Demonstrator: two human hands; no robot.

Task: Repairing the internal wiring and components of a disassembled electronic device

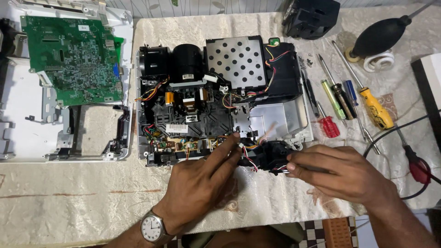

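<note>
1. The opened projector chassis [220, 101] lies at the middle of the desk [82, 197], which is covered by a pale patterned cloth. Its top cover is off, and the black lens barrel [187, 62], the perforated metal shield [235, 62] and coloured wiring are exposed.
2. A small black module [268, 154], trailing red, white and black wires, sits at the front edge of the chassis, between the two hands.
3. The left hand [200, 183] lies palm down, its fingers [229, 144] stretched forward. The fingertips touch the front edge of the chassis just beside the module. The hand grips nothing that can be seen, and a wristwatch [151, 227] sits on the wrist.
4. The right hand [340, 172] comes in from the right, its fingers [298, 167] pinched closed on the right end of the black module.
5. A green circuit board [73, 59] rests on the white cover shell [27, 115] at the left of the desk, well apart from both hands.
6. Several screwdrivers lie to the right of the chassis, among them a small red-handled one [328, 126], a green-handled one [333, 98] and a yellow-handled one [376, 110].
7. A black rubber air blower [379, 36] lies at the upper right, near a white coiled lamp [380, 61].
</note>
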